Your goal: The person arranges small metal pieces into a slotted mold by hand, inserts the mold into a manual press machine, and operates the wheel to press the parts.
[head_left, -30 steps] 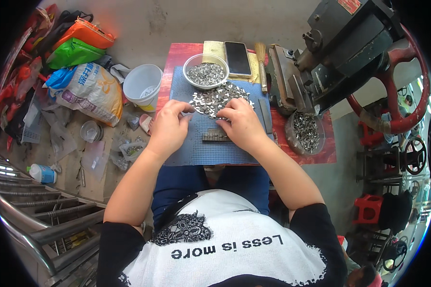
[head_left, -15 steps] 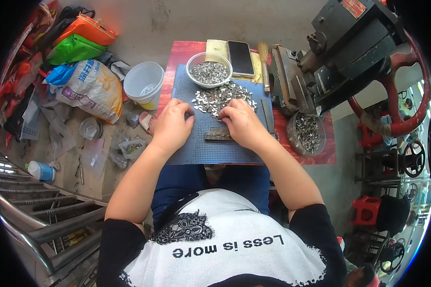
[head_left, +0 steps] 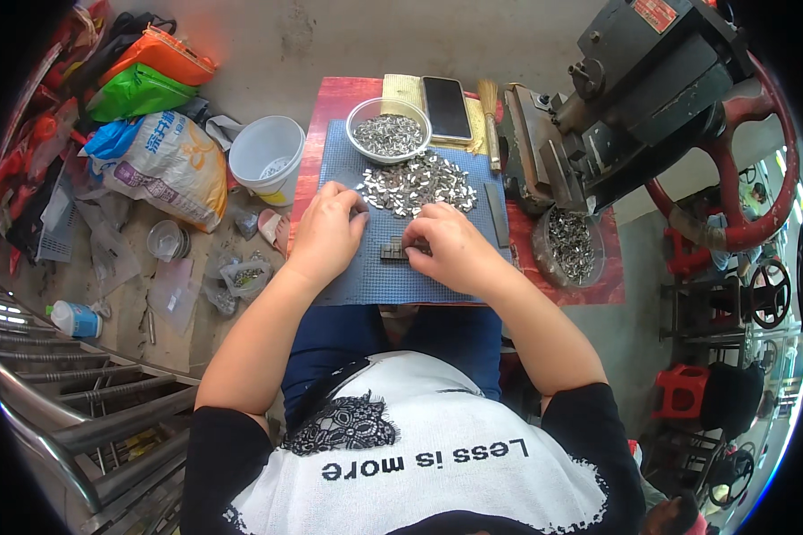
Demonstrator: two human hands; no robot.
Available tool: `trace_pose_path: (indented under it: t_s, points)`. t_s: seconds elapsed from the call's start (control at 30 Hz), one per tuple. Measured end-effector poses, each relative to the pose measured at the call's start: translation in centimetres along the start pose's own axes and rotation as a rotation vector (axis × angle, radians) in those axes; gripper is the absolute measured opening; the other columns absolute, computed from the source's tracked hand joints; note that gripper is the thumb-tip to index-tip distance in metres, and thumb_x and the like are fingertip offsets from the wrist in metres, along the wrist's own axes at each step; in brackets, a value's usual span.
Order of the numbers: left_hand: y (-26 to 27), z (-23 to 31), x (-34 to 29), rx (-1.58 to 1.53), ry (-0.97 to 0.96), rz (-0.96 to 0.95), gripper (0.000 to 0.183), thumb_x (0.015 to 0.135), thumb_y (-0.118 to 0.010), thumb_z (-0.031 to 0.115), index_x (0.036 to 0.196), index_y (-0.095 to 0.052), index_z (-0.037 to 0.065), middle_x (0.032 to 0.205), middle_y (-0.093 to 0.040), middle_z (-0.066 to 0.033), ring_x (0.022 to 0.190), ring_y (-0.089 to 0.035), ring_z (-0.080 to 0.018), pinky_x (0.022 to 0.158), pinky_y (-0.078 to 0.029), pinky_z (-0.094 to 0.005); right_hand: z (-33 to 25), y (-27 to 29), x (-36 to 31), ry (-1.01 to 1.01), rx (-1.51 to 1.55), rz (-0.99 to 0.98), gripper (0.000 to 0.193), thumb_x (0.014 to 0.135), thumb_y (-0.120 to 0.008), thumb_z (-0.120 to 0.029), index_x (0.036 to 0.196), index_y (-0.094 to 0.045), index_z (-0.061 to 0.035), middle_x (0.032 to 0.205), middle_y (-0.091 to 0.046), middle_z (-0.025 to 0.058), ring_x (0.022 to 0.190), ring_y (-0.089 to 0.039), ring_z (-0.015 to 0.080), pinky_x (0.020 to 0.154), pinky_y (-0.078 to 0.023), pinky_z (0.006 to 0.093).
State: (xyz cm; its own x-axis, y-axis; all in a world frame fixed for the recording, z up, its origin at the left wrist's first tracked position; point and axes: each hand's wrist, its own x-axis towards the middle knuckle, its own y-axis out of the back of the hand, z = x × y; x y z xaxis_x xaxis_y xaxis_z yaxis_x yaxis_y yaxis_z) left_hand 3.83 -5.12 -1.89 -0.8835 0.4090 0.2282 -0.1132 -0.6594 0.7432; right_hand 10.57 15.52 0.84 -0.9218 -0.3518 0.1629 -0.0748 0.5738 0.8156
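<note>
A small dark metal block [head_left: 391,251] with notches along its top lies on the blue textured mat [head_left: 375,287]. The bent fingers of my right hand [head_left: 455,246] are pinched together at its right end, covering that part; any small piece between the fingertips is hidden. My left hand [head_left: 326,232] rests at the mat's left side, its fingers curled in, and what they hold, if anything, does not show. Beyond both hands spreads a loose pile of small metal pieces [head_left: 422,185]. Behind it a white bowl [head_left: 351,143] holds more such pieces.
A phone [head_left: 447,109] lies on a yellow cloth, beside a brush [head_left: 490,116]. Right of the mat are a flat metal bar [head_left: 497,214], a clear bowl of dark pieces [head_left: 569,250] and a press with a red handwheel [head_left: 748,234]. A white bucket [head_left: 266,147] stands to the left.
My right hand has come nearer from the edge of the pile down to the metal block, and its fingertips now meet the block's right end. The left hand has hardly moved.
</note>
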Motion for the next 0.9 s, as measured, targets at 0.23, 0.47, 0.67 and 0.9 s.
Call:
trace_pose_path:
  t_s: [0.23,0.47,0.67,0.9]
  points:
    - [-1.2,-0.1,-0.2,-0.142,-0.052,-0.005,0.011,0.08,-0.075,0.008,0.089,-0.071,0.004,0.095,-0.064,-0.0107,0.091,-0.064,-0.0294,0.082,-0.051,-0.0395,-0.2,-0.7,-1.1,-0.011,0.079,0.132,0.011,0.078,-0.072,-0.009,0.087,-0.072,-0.0024,0.085,-0.064,0.0128,0.09,-0.062,0.0323,0.083,-0.051,0.0416]
    - [-1.8,0.1,0.6,-0.042,-0.138,0.04,0.008,0.081,-0.071,0.005,0.088,-0.07,0.002,0.088,-0.066,-0.0121,0.09,-0.064,-0.0314,0.082,-0.051,-0.0404,1.9,1.6,-3.5,-0.263,0.17,0.287,0.015,0.084,-0.07,-0.007,0.097,-0.073,-0.0009,0.089,-0.068,0.0079,0.079,-0.062,0.0162,0.072,-0.05,0.0285]
    - [-2.8,2.0,1.1,-0.137,-0.193,0.002,0.008,0.083,-0.069,0.006,0.09,-0.069,0.001,0.09,-0.065,-0.0131,0.093,-0.062,-0.0327,0.083,-0.049,-0.0414,1.3,1.7,-4.3,-0.411,0.246,0.247,0.015,0.083,-0.072,-0.014,0.092,-0.071,-0.0015,0.086,-0.066,0.0109,0.081,-0.063,0.0256,0.074,-0.051,0.0358]
    - [-0.1,2.4,-1.1,-0.176,-0.246,-0.146,0.027,0.073,-0.082,0.014,0.093,-0.07,0.002,0.093,-0.063,-0.0104,0.094,-0.059,-0.0276,0.083,-0.048,-0.0382,2.3,1.0,-4.8,-0.292,0.117,0.256,0.02,0.081,-0.078,-0.015,0.086,-0.066,-0.0009,0.083,-0.061,0.0094,0.075,-0.059,0.0219,0.071,-0.049,0.0332]
